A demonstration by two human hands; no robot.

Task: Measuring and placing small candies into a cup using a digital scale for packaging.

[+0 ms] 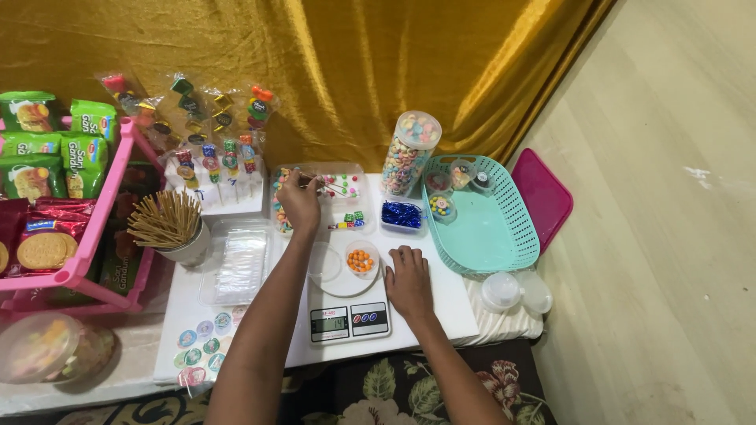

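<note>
My left hand [301,201] reaches over a clear divided candy tray [356,206] and grips thin tongs [331,186] whose tips point at candies in the tray's far right compartment. My right hand [409,279] lies flat, fingers apart, on the white table [453,303] beside a small digital kitchen scale [350,319]. On the scale's round platform stands a small clear cup with orange candies [361,260]; a clear round lid [323,262] rests next to it.
A tall clear jar of candy rings [409,153], a tub of blue twist ties [401,214], and a teal basket [490,228] holding filled cups sit right. Left: a cup of wooden sticks [167,224], lollipop stand [220,169], pink snack rack [87,236], sticker sheet [203,342].
</note>
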